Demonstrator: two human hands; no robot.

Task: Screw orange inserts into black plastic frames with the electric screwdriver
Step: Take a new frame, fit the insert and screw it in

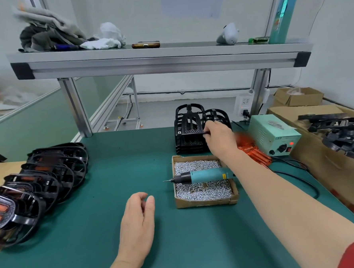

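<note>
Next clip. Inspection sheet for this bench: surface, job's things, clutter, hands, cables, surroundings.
Surface: green mat covers the bench.
Job's things: stack of black frames at the back; orange inserts behind the right wrist; electric screwdriver lying across the box of screws; finished frames in a row at left.
Clutter: cloths and small items on the shelf above.
Hands: left hand open, over the mat; right hand grips the top frame of the stack.
Cables: black cable loops over the mat at right, near the power unit.
Surroundings: cardboard box with loose black frames at right.
</note>
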